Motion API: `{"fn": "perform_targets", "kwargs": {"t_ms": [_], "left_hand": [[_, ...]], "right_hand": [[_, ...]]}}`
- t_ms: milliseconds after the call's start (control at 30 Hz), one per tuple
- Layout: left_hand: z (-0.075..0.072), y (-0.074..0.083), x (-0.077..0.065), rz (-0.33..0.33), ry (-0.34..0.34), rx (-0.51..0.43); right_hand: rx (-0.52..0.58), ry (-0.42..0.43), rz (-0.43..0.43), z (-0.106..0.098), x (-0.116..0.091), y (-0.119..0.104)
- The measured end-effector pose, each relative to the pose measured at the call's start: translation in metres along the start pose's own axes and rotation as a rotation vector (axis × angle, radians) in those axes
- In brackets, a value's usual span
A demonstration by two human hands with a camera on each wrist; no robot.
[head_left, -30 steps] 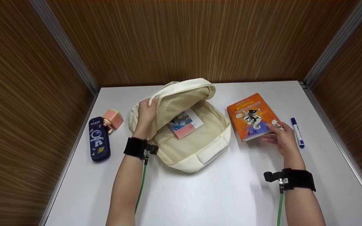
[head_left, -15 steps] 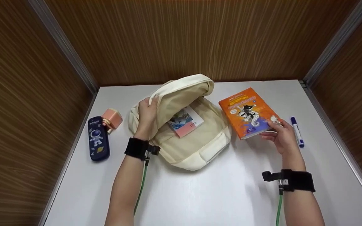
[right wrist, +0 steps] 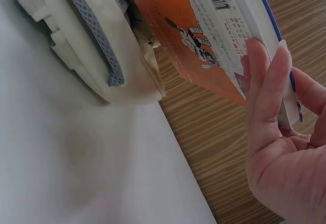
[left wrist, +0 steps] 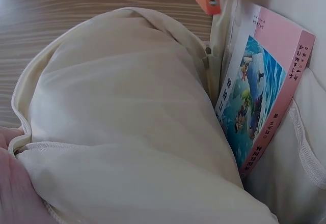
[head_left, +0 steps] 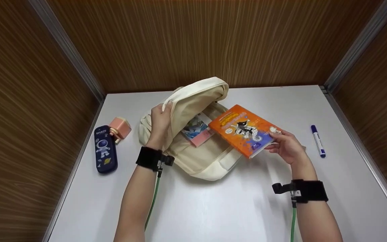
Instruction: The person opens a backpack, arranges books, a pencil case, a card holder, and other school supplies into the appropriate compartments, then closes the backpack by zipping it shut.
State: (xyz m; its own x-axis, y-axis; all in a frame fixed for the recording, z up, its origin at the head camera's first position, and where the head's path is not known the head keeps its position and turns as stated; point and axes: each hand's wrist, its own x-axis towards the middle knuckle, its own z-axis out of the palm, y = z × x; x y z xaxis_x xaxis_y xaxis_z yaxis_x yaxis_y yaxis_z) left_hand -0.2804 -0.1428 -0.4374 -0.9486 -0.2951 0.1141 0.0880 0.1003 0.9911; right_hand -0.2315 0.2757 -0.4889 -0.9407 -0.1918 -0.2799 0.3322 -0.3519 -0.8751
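Observation:
A cream backpack [head_left: 210, 168] lies on the table with its main compartment unzipped. My left hand [head_left: 161, 121] grips the edge of its raised front flap; in the left wrist view only part of that hand [left wrist: 18, 183] shows at the lower left. Inside the bag lies a book with a pink and sea-picture cover [left wrist: 260, 86]. My right hand [head_left: 287, 146] pinches an orange book [head_left: 244, 131] by its near corner, thumb on the front cover and fingers beneath. The orange book hangs tilted over the bag's right side, hiding part of the opening. Its barcoded back cover [right wrist: 204, 35] faces the right wrist view.
A dark blue space-themed pencil case [head_left: 106, 149] lies at the left, touching or close beside a pink block-shaped object [head_left: 120, 127] with pale prongs. A blue-capped marker [head_left: 318, 141] lies at the right. Wood-grain panels [head_left: 193, 43] wall the table [head_left: 213, 215] on three sides.
My right hand has carried the orange book leftward, from beside the backpack to over its right edge. The left hand keeps hold of the flap, which has risen slightly.

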Motion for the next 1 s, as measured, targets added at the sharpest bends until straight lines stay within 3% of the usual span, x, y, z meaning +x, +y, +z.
{"fn": "perform_targets", "kwargs": {"t_ms": [200, 333, 533, 733, 867, 1000], "left_hand": [[0.001, -0.002, 0.0, 0.017, 0.006, 0.02], [0.003, -0.001, -0.001, 0.036, 0.004, 0.004], [0.005, 0.001, -0.004, 0.01, -0.011, -0.019], [0.005, 0.001, -0.004, 0.028, -0.043, -0.054], [0.005, 0.0, -0.004, 0.006, -0.032, -0.032], [0.005, 0.003, 0.0, -0.016, -0.019, 0.007]], "right_hand": [[-0.085, -0.064, 0.158, 0.016, 0.021, 0.015], [-0.135, -0.059, 0.204, 0.029, 0.034, 0.019], [-0.227, 0.001, 0.17, 0.051, 0.049, 0.02], [-0.38, 0.15, 0.108, 0.077, 0.063, 0.026], [-0.384, 0.263, 0.099, 0.093, 0.072, 0.031], [-0.358, 0.301, 0.066, 0.111, 0.08, 0.033]]}}
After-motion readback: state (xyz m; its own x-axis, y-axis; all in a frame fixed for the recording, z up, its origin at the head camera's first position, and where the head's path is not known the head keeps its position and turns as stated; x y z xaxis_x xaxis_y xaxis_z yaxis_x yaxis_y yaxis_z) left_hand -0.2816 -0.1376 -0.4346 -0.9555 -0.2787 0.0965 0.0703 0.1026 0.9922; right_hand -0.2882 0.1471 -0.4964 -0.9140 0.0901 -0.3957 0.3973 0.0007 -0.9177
